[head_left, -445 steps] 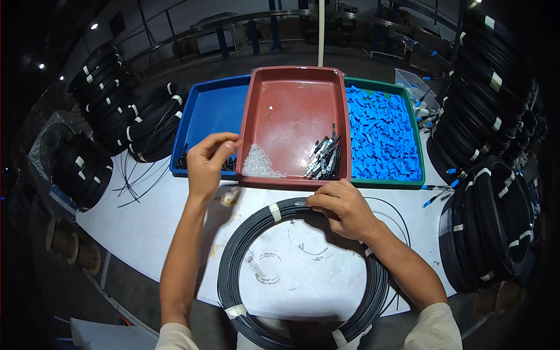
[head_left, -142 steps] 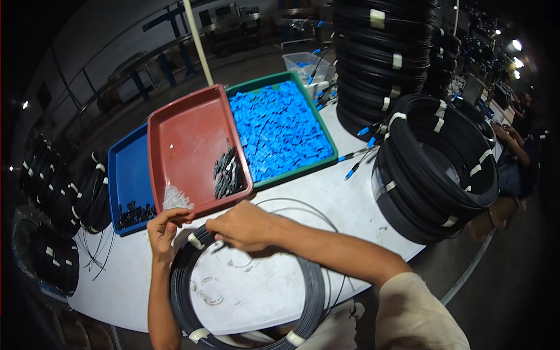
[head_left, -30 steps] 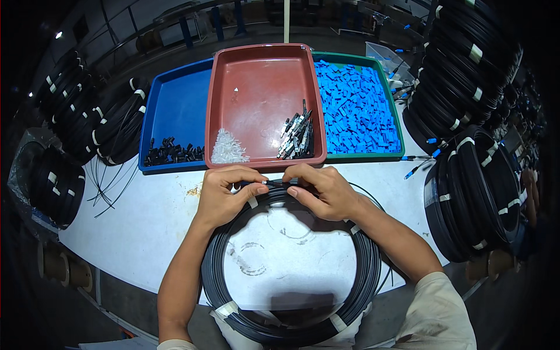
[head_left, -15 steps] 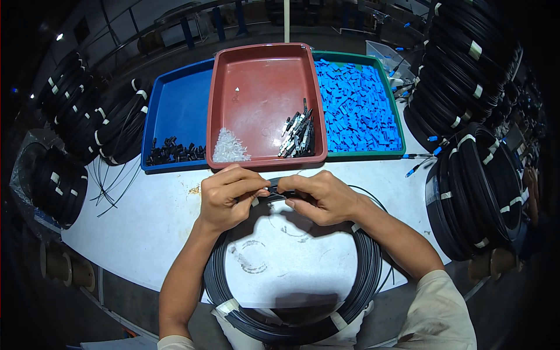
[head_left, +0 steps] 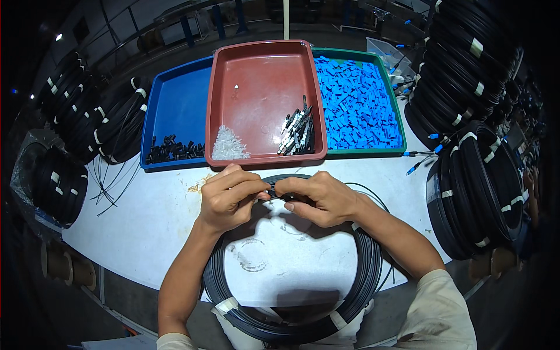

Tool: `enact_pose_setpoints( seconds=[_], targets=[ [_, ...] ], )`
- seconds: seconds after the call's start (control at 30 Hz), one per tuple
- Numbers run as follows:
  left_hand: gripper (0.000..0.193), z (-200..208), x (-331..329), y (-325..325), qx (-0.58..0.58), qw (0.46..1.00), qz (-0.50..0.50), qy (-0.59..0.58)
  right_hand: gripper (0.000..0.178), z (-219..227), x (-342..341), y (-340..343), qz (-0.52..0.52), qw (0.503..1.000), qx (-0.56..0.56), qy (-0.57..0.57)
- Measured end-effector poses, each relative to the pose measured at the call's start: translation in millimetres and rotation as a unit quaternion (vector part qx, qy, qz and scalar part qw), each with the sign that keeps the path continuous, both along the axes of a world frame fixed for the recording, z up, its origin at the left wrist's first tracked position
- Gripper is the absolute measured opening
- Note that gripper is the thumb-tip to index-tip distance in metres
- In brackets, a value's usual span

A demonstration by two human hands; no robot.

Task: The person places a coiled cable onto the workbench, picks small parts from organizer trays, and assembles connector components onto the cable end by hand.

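Over the far side of a coil of black cable [head_left: 368, 256], my left hand [head_left: 229, 197] and my right hand [head_left: 324, 199] meet almost fingertip to fingertip. The left thumb and forefinger pinch a tiny piece with a pale tip, mostly covered by the fingers. My right fingers are curled, thumb below the forefinger, around something dark that I cannot make out. The coil, bound with white tape [head_left: 227, 305], lies partly on the white table and hangs over its near edge. A loose strand of cable [head_left: 373, 193] arcs beyond my right wrist.
Beyond my hands stand a blue tray [head_left: 178, 111] with black parts, a red tray [head_left: 256, 76] with clear sleeves and black-and-silver parts, and a green tray [head_left: 402, 131] full of blue pieces. Cable coils flank the table at left [head_left: 119, 125] and right [head_left: 475, 192].
Both hands keep nearly the same place. My right fingers have shifted slightly at the pinch, and the pale tip between the hands shows a little differently.
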State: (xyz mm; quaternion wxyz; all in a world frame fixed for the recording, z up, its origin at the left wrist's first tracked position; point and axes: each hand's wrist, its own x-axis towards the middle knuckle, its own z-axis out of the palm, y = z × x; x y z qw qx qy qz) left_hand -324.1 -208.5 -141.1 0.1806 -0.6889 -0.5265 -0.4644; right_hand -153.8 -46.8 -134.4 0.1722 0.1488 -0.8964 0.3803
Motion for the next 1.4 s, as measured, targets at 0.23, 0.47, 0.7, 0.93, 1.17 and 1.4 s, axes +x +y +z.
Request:
enact_pose_setpoints(
  seconds=[0.23,0.47,0.7,0.93,1.17,1.4],
  targets=[
    [0.015,-2.9,-3.1,1.3,-0.003,1.0,-0.004,-0.009,0.03,0.9,0.3,-0.2,0.001,1.0,-0.001,-0.002],
    [0.014,-3.7,-3.6,2.3,-0.001,1.0,-0.003,-0.03,0.03,-2.6,0.0,1.6,-0.018,0.999,-0.011,-0.028],
    [0.013,-4.7,-3.8,1.1,-0.024,0.998,-0.004,-0.057,0.03,-1.0,-0.1,1.7,-0.013,1.0,-0.006,-0.02],
    [0.014,-6.4,-4.9,1.8,-0.024,0.998,-0.007,-0.056,0.03,-3.2,-0.4,3.3,-0.008,1.0,0.005,-0.007],
    [0.015,-6.4,-5.1,2.4,-0.022,0.998,-0.006,-0.056,0.029,-6.2,-1.5,4.0,-0.013,1.0,0.013,-0.004],
    [0.021,-6.7,-5.5,2.1,-0.037,0.98,-0.035,-0.192,0.025,-2.8,0.3,3.3,-0.059,0.998,-0.024,-0.004]
  ],
)
